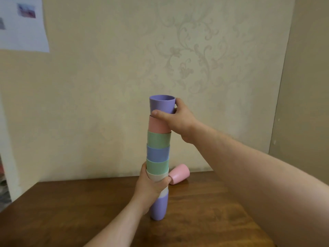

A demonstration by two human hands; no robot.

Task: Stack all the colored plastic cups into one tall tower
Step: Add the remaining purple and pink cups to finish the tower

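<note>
A tall tower of nested cups [158,150] stands on the wooden table [71,211]. Its base is a purple cup [159,209], with white, green, blue, green and pink cups above. The purple top cup [162,103] sits in the pink one, and my right hand [178,120] grips it from the right, thumb across its lower front. My left hand [151,186] is wrapped around the white cups low in the tower. A loose pink cup [179,174] lies on its side just behind and right of the tower.
A patterned wall stands close behind the table. A sheet of paper [23,24] with small pictures hangs at the upper left. The table's left edge drops off near a doorway.
</note>
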